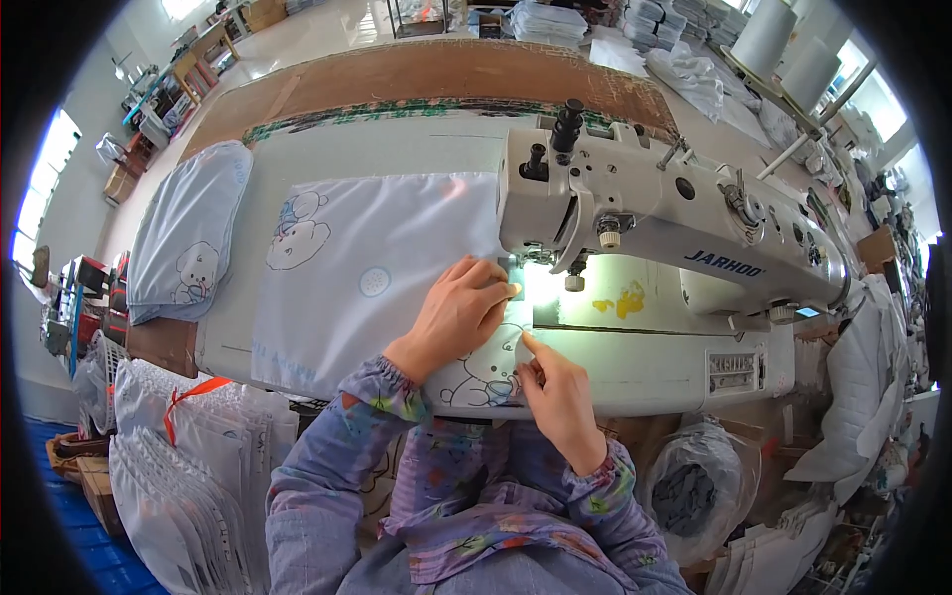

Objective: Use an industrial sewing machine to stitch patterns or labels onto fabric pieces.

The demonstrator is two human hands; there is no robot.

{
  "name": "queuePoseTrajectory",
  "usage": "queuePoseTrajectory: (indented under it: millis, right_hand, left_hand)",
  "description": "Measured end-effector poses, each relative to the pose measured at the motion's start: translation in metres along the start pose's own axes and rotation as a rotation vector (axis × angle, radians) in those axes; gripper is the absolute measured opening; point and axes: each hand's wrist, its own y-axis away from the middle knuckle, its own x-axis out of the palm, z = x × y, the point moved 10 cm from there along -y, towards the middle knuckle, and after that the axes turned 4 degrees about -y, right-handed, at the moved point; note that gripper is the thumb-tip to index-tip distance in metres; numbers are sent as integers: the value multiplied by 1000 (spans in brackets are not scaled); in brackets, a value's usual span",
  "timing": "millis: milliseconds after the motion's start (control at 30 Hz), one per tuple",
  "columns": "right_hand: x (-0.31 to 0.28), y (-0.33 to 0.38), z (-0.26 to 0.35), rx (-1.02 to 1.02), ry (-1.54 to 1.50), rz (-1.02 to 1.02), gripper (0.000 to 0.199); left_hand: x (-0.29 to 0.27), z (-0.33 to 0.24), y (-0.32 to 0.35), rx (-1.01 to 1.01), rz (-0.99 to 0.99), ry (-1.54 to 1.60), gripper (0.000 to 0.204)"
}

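A pale white-blue fabric panel (pixel 337 327) printed with cartoon bears lies flat on the sewing table, its right edge under the lit needle area of an industrial sewing machine (pixel 684 228). My left hand (pixel 456 312) rests on the panel just in front of the presser foot (pixel 540 260), fingers bent together at the fabric's edge. Nearer to me, my right hand (pixel 560 397) pinches the same right edge between thumb and fingers, beside a printed bear. The fingertips of both hands partly cover the edge, and the needle point is too small to make out.
Folded bear-print fabric (pixel 193 233) sits at the table's left end. Layered white pieces with a red ribbon (pixel 188 402) hang below at left. A clear plastic bag (pixel 699 481) with dark contents stands below right. Thread cones (pixel 764 40) rise behind the machine.
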Motion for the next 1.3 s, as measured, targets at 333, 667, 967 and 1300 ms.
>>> queuePoseTrajectory:
  millis: [333, 667, 967, 1300]
  right_hand:
    - [-2, -33, -5, -29, 32, -61, 42]
    - [7, 12, 27, 0, -92, 80, 47]
    - [69, 92, 19, 184, -532, 568, 74]
    - [-121, 102, -81, 359, -338, -171, 38]
  left_hand:
    - [-1, 25, -27, 52, -59, 77, 15]
    - [-37, 171, -103, -107, -219, -354, 19]
    - [-73, 168, 1, -396, 220, -747, 26]
    - [-36, -5, 19, -154, 155, -141, 46]
